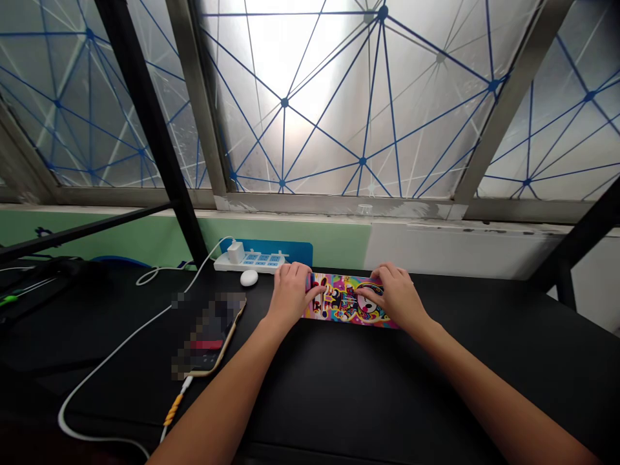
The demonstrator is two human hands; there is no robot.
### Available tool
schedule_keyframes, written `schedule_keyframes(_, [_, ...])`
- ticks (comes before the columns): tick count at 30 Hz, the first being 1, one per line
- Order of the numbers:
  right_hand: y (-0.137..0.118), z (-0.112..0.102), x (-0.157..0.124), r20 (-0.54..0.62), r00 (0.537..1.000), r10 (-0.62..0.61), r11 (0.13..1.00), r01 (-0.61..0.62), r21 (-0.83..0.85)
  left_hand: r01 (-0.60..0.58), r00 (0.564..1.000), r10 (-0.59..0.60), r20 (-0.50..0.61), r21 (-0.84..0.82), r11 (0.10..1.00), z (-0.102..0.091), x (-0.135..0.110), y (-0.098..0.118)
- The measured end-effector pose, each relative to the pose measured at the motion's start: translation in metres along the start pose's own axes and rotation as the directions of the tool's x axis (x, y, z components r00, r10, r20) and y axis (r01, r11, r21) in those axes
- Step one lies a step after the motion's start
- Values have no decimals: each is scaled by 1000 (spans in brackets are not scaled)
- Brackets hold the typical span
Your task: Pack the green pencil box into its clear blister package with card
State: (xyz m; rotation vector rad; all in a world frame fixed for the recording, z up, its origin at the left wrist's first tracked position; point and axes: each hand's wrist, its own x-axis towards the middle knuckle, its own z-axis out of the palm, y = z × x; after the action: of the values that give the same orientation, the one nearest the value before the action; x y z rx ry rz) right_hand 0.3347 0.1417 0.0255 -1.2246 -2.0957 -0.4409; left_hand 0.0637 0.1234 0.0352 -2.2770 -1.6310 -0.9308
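A flat, brightly printed card or box (345, 301) with pink, yellow and blue artwork lies on the black table (368, 381) near its far edge. My left hand (290, 294) rests on its left end, fingers curled over the edge and thumb on the top face. My right hand (394, 294) covers its right end the same way, fingers bent over the far edge and thumb pointing inward. Both hands grip the item from opposite ends. Its ends are hidden under my fingers.
A phone (213, 332) lies left of my left arm, plugged into a white cable (111, 358). Behind are a white power strip (249, 260) with a charger, and a small white oval case (248, 278). Black frame bars rise at left and right.
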Motion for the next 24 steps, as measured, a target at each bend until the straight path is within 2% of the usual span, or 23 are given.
schedule_keyframes(4, [-7,-7,0,-50,999,-2,1000,2,-5,-22,999,20,-46,-45,999,-6,-1,3])
schedule_keyframes(9, [-16,-11,-3,-61,998,18,999,-20,-28,-23,999,20,-43,-79,997,-11,-2,3])
schedule_keyframes(15, [-32,-11,-4,92,990,-104,994,107,-31,-74,994,75,75,-11,997,-8,-4,3])
schedule_keyframes(19, [-40,-5,-6,199,968,-152,983,169,-74,-91,985,78,151,81,993,-6,-6,3])
schedule_keyframes(24, [-48,0,-9,320,919,-230,966,256,-40,-118,956,103,275,37,992,-2,-10,1])
